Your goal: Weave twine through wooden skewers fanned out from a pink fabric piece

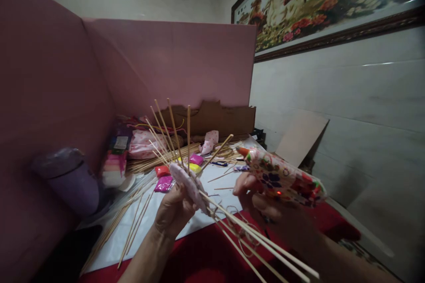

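My left hand is closed around a bunch of thin bamboo sticks that fan upward and trail down to the right, with a strip of pale pink fabric wrapped around the bunch. My right hand grips a glue gun covered in a floral pattern, its orange nozzle pointing left toward the sticks. A small red light glows on the gun's body.
White paper covers a red tablecloth. Loose sticks, small coloured packets, pink fabric and a brown cardboard piece lie behind. A purple container stands left. Pink boards enclose the desk; a wall is right.
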### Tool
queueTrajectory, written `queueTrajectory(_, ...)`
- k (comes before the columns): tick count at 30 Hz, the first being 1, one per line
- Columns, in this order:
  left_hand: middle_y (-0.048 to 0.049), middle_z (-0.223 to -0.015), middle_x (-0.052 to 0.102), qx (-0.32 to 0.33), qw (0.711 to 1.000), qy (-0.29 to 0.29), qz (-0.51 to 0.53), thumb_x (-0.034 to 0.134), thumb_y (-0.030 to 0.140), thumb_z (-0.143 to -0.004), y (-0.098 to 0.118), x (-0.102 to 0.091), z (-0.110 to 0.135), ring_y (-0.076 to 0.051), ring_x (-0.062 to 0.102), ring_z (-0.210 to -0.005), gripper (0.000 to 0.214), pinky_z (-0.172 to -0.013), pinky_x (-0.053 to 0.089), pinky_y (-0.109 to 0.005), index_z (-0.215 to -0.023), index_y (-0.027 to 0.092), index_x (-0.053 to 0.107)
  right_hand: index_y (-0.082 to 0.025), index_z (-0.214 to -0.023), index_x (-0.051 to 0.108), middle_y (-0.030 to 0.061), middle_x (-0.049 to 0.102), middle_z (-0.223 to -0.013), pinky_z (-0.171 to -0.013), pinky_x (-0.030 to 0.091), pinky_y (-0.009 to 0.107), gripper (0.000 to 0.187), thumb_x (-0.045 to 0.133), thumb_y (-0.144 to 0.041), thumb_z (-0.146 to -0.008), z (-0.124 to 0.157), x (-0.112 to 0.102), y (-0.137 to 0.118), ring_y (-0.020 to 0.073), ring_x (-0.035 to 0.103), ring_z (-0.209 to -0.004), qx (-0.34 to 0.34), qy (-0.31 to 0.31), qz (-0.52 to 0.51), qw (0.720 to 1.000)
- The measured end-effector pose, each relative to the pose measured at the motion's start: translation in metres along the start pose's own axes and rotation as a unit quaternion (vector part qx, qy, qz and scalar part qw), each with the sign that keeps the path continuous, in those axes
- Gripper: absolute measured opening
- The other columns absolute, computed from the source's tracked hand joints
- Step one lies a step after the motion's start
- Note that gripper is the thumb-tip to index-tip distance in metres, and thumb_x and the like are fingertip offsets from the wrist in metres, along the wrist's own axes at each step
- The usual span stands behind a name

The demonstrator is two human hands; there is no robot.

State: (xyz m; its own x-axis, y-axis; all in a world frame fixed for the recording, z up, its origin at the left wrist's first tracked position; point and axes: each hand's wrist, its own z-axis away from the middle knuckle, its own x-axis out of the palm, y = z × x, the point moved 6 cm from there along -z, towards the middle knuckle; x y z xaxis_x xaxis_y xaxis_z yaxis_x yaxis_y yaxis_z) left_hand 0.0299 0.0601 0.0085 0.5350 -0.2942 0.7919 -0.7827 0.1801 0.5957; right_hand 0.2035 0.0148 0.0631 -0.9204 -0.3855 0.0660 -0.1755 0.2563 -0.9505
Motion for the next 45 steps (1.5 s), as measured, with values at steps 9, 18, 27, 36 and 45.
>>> queueTrajectory(9, -0.0042, -0.069, 0.069, -0.010, 1.000, 0.009, -0.003, 0.075, 0.017, -0.060, -0.003, -0.002, 0.000, -0.013, 0.062, -0.055, 0.022, -0.057, 0.054, -0.024, -0.079, 0.012, 0.067, -0.016, -0.091, 0.063, 0.0072, 0.061, -0.090, -0.081, 0.045, 0.034, 0.030, 0.061, -0.042, -0.075, 0.013, -0.012, 0.035, 0.0205, 0.055, -0.087, 0.124, -0.093, 0.098, 0.983)
queueTrajectory(18, -0.0054, -0.069, 0.068, -0.010, 0.999, -0.022, -0.038, 0.072, 0.020, -0.064, -0.003, 0.002, -0.002, -0.015, 0.062, -0.057, 0.019, -0.044, 0.046, -0.019, -0.080, 0.012, 0.067, -0.015, -0.083, 0.058, -0.0005, 0.049, -0.065, -0.049, 0.038, 0.020, 0.030, 0.061, -0.044, -0.074, 0.004, 0.001, 0.012, 0.0093, 0.045, -0.057, 0.176, -0.119, 0.099, 0.972)
queueTrajectory(27, -0.0058, -0.069, 0.067, -0.008, 0.998, -0.023, -0.051, 0.071, 0.022, -0.066, -0.004, -0.002, -0.003, -0.012, 0.058, -0.049, 0.019, -0.042, 0.043, -0.020, -0.079, 0.010, 0.066, -0.017, -0.086, 0.057, -0.0024, 0.046, -0.064, -0.048, 0.037, 0.020, 0.035, 0.062, -0.048, -0.071, 0.003, 0.004, 0.013, 0.0082, 0.042, -0.053, 0.195, -0.132, 0.080, 0.969)
queueTrajectory(36, -0.0059, -0.070, 0.068, -0.008, 0.998, -0.029, -0.054, 0.070, 0.021, -0.067, -0.004, 0.000, -0.003, -0.014, 0.061, -0.054, 0.018, -0.053, 0.049, -0.023, -0.081, 0.011, 0.066, -0.016, -0.075, 0.053, -0.0034, 0.043, -0.061, -0.048, 0.033, 0.019, 0.027, 0.064, -0.041, -0.070, 0.001, 0.005, 0.002, 0.0070, 0.037, -0.053, 0.189, -0.152, 0.116, 0.963)
queueTrajectory(45, -0.0041, -0.067, 0.067, -0.003, 0.999, -0.021, -0.038, 0.070, 0.017, -0.065, -0.003, 0.001, -0.001, -0.012, 0.058, -0.046, 0.015, -0.041, 0.044, -0.019, -0.078, 0.012, 0.066, -0.017, -0.078, 0.053, -0.0036, 0.039, -0.062, -0.048, 0.029, 0.020, 0.027, 0.061, -0.042, -0.071, -0.001, 0.010, -0.011, 0.0078, 0.030, -0.053, 0.195, -0.161, 0.142, 0.957)
